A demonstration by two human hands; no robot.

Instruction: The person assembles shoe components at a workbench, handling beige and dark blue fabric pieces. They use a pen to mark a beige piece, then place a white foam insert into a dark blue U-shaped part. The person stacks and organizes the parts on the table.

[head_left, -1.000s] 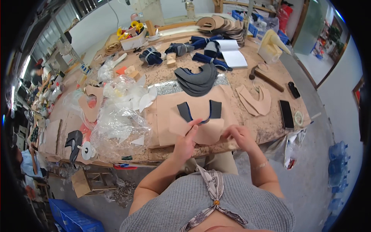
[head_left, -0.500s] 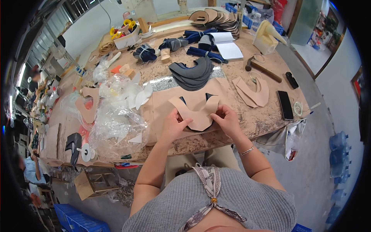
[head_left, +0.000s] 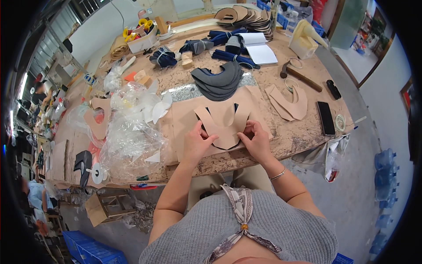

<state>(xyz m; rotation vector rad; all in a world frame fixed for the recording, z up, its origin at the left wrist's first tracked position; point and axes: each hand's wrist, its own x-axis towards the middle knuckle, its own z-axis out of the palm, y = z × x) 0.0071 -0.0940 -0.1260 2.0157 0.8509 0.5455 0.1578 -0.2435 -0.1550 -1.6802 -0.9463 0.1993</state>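
Note:
Between my hands is a tan U-shaped pattern piece point(head_left: 226, 134), its two arms pointing away from me. A dark navy piece point(head_left: 236, 107) lies under it, showing as slivers at the tips and along the bottom curve. My left hand point(head_left: 196, 141) pinches the left side, thumb on top and fingers tucked beneath. On the opposite side my right hand point(head_left: 258, 140) grips the lower right edge the same way. Both rest over a large tan sheet point(head_left: 182, 115) on the workbench. Just beyond is a fanned stack of grey curved pieces point(head_left: 217, 82).
Crumpled clear plastic point(head_left: 132, 143) covers the left, beside a tape dispenser point(head_left: 82, 166). On the right lie more tan curved pieces point(head_left: 295, 103), a hammer point(head_left: 303, 79) and a phone point(head_left: 325, 118). Tied navy bundles point(head_left: 233, 58) and an open notebook point(head_left: 262, 53) sit farther back.
The arms of the tan piece, bent and splayed before, now stand straighter and line up more closely with the dark piece. My hands keep their hold, the right shifted slightly left.

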